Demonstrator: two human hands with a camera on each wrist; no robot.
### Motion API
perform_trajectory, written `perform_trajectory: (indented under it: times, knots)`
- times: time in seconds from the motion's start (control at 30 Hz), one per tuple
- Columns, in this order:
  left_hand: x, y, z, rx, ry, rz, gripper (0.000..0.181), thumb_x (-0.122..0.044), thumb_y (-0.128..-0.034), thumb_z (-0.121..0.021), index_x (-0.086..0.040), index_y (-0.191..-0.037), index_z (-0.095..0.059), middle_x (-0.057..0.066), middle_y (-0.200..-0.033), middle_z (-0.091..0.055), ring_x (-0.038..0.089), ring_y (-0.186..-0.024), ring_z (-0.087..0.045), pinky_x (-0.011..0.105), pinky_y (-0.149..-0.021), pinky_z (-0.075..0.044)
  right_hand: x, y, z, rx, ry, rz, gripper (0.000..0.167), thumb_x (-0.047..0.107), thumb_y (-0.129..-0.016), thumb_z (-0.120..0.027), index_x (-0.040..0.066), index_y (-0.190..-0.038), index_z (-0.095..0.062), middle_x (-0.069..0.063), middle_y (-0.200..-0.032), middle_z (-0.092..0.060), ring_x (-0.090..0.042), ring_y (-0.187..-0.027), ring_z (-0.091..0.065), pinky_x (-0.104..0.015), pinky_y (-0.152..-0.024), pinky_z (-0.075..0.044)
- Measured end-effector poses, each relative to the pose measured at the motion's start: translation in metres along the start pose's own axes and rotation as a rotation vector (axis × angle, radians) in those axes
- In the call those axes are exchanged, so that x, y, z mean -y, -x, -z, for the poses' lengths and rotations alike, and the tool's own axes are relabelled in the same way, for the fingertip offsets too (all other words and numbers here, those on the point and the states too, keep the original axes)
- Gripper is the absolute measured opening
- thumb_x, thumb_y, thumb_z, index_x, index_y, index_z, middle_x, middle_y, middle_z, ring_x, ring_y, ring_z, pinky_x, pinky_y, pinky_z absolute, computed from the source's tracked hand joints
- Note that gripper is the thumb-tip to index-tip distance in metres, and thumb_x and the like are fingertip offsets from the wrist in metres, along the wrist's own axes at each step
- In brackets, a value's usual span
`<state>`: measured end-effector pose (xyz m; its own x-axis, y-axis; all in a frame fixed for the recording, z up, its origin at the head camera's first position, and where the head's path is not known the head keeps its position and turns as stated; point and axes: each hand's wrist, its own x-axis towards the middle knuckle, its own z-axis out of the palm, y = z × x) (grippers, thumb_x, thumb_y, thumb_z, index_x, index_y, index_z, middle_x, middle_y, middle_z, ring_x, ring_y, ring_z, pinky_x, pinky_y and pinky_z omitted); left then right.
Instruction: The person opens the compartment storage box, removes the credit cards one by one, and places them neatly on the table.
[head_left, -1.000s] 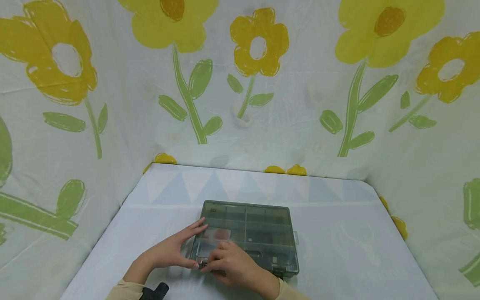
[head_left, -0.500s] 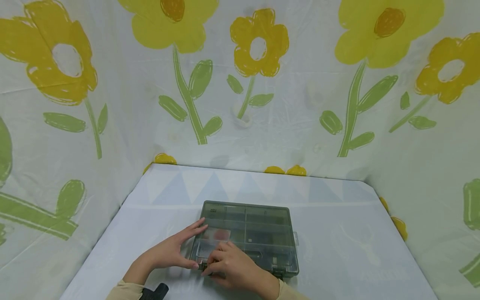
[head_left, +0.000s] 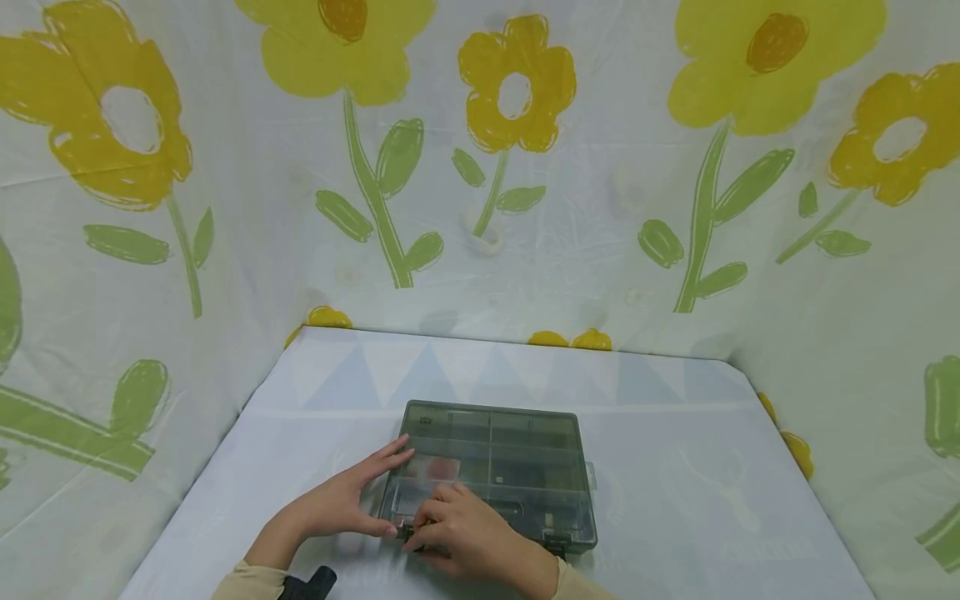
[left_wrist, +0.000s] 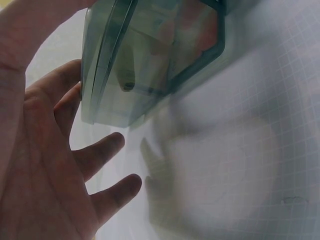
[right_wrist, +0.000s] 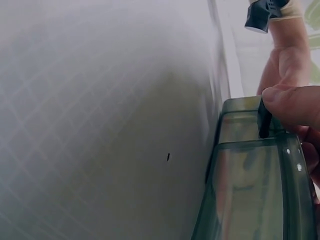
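A translucent grey-green plastic compartment box (head_left: pixel 536 454) lies flat on the table with its lid down. My left hand (head_left: pixel 337 500) is spread at its left side, fingertips touching the lid's edge and thumb at the front left corner. In the left wrist view, two fingers of the left hand (left_wrist: pixel 50 170) extend free of the box. My right hand (head_left: pixel 468 529) is at the front left, its fingers bent. The right wrist view shows its thumb (right_wrist: pixel 285 100) pressed on a dark latch (right_wrist: pixel 265 122), with the other fingers partly hidden behind the box.
A reddish patch (head_left: pixel 442 468) shows through the lid at left; its kind is unclear. A clear tab (head_left: pixel 592 476) sticks out on the box's right side. White flower-printed cloth (head_left: pixel 600 192) surrounds the pale table (head_left: pixel 675 467). A black device (head_left: pixel 309 583) sits at the left wrist.
Between one second and half a second ago, the right fingers shifted slightly at the latch. Since then the hands and box look almost still.
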<state>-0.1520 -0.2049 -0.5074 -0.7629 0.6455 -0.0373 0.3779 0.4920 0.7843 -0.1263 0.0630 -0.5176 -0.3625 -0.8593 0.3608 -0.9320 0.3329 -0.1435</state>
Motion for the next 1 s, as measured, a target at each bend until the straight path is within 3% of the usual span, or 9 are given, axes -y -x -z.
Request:
perform_trajectory:
  times: [0.2, 0.47, 0.67, 0.83, 1.0]
  knots:
    - [-0.001, 0.000, 0.000, -0.002, -0.005, 0.000, 0.099, -0.048, -0.0842, -0.081, -0.014, -0.162, -0.029, 0.006, -0.171, -0.011, 0.045, -0.151, -0.021, 0.069, -0.105, -0.041, -0.001, 0.002, 0.001, -0.052, -0.099, 0.003, 0.020, 0.027, -0.089, -0.082, 0.030, -0.108, -0.078, 0.014, -0.101, -0.064, -0.001, -0.092, -0.051, -0.015, -0.096, -0.042]
    - [0.000, 0.000, 0.000, -0.002, -0.004, -0.004, 0.098, -0.047, -0.0850, -0.081, -0.014, -0.162, -0.029, 0.006, -0.171, -0.010, 0.046, -0.151, -0.021, 0.069, -0.104, -0.042, -0.005, 0.006, 0.005, -0.077, -0.262, -0.015, 0.027, 0.020, -0.091, -0.079, 0.024, -0.118, -0.074, 0.010, -0.106, -0.064, -0.004, -0.097, -0.055, -0.016, -0.098, -0.043]
    - [0.000, 0.000, -0.001, -0.005, -0.013, 0.007, 0.100, -0.050, -0.0833, -0.082, -0.015, -0.162, -0.030, 0.004, -0.171, -0.011, 0.045, -0.151, -0.022, 0.068, -0.105, -0.041, -0.010, 0.012, 0.007, -0.060, -0.253, -0.028, 0.032, 0.025, -0.096, -0.074, 0.021, -0.127, -0.069, 0.008, -0.115, -0.063, -0.004, -0.106, -0.057, -0.019, -0.100, -0.045]
    - [-0.001, 0.000, -0.001, -0.004, -0.011, 0.013, 0.100, -0.050, -0.0828, -0.082, -0.016, -0.162, -0.030, 0.003, -0.171, -0.011, 0.044, -0.151, -0.021, 0.069, -0.104, -0.041, -0.015, 0.021, 0.009, -0.108, -0.220, -0.032, 0.036, 0.023, -0.095, -0.075, 0.022, -0.130, -0.066, 0.008, -0.112, -0.063, -0.005, -0.102, -0.057, -0.021, -0.096, -0.048]
    - [-0.002, 0.000, 0.000, -0.005, -0.022, 0.014, 0.101, -0.051, -0.0826, -0.082, -0.016, -0.162, -0.030, 0.003, -0.171, -0.011, 0.044, -0.151, -0.022, 0.068, -0.105, -0.041, -0.018, 0.032, 0.015, -0.095, -0.242, -0.079, 0.038, 0.023, -0.097, -0.072, 0.023, -0.133, -0.064, 0.009, -0.115, -0.063, -0.005, -0.103, -0.055, -0.017, -0.092, -0.047]
